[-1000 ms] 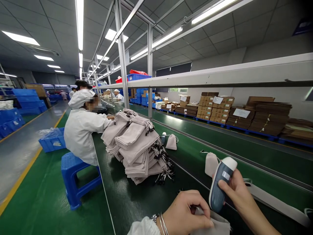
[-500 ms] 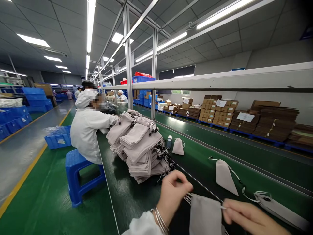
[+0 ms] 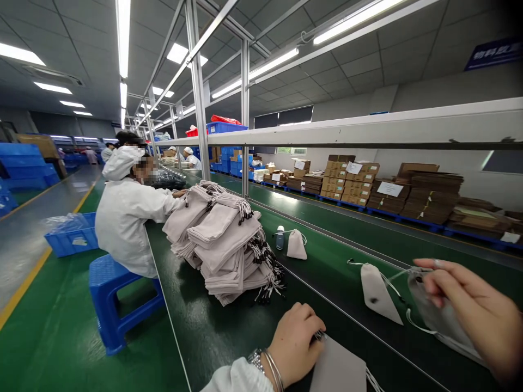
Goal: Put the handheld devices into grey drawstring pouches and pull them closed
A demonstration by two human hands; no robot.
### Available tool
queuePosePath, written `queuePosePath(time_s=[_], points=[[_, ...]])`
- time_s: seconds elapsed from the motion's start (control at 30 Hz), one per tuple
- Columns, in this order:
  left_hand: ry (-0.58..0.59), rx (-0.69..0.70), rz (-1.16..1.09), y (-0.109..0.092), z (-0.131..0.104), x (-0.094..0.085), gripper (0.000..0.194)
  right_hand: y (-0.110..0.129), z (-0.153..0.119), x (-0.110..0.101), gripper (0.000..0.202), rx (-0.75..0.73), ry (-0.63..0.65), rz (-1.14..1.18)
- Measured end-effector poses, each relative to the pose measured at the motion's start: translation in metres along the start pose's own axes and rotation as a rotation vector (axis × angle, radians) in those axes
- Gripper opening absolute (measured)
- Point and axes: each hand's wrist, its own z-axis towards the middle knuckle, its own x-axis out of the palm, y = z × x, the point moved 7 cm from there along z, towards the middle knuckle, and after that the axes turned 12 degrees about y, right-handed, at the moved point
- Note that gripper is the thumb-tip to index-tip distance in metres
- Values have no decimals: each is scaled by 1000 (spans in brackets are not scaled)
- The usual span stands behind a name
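Note:
At the bottom centre, my left hand has its fingers closed over the top cord end of a flat light-grey pouch on the dark bench. My right hand, at the right, pinches the top of a grey drawstring pouch; its outline is blurred. Beyond it on the green belt lies a filled light pouch with white cords. A smaller pouch stands beside a small dark bottle. A big heap of stacked pouches, cords hanging at its right side, sits left of my hands.
A person in white reaches to the heap's far side, at a blue stool and a blue crate. A metal rail crosses above the belt. Cartons line the far wall.
My right hand has left the flat pouch and moved right and up, taking hold of the grey pouch there. My left hand has lowered with the flat pouch. The view has turned right.

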Motion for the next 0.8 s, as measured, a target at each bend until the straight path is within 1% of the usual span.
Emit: queuePosePath(time_s=[0.07,0.13,0.2,0.27,0.33,0.4,0.43,0.5,0.57,0.7,0.8], points=[[41,-9,31,6,1,9,25,-7,10,21,47,14,71,-51],[64,-17,57,10,3,14,24,-18,17,49,55,19,158,-61],[69,-23,74,12,4,17,24,-30,19,82,56,12,257,-30],[52,-10,85,11,3,17,29,-39,14,115,49,-5,388,10],[39,42,85,8,3,19,39,-46,5,144,40,-15,519,51],[60,111,87,5,3,24,44,-51,-5,166,33,-22,625,89],[79,138,93,5,4,28,44,-52,-9,174,31,-25,665,104],[106,160,115,6,7,35,38,-54,-15,183,29,-34,715,123],[111,145,133,7,9,38,32,-53,-18,185,28,-42,723,130],[81,74,146,8,10,35,24,-47,-19,182,27,-40,702,109],[53,54,142,7,8,32,21,-41,-20,181,27,-89,689,56]])
